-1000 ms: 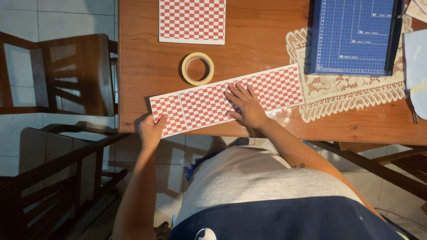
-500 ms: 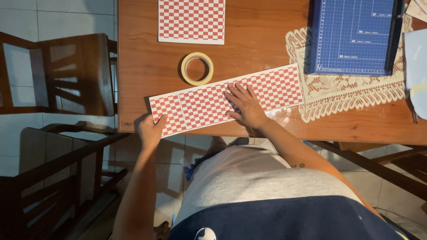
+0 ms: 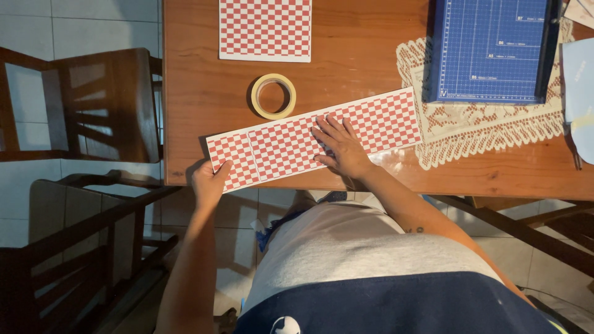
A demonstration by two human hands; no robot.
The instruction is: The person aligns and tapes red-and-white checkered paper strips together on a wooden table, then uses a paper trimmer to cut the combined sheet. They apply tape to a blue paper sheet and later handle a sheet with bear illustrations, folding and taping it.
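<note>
The right hand [image 3: 339, 148] is lying flat, fingers spread, on the long red-checkered paper strip [image 3: 309, 139]. The left hand [image 3: 209, 181] is pinching the strip's near-left end

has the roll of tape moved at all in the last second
No. The roll of tape sits in the same spot on the wooden table, just above the long checkered strip, as before.

right hand [image 3: 341, 148] flat on checkered strip [image 3: 309, 139], left hand [image 3: 209, 182] pinching its end
</note>
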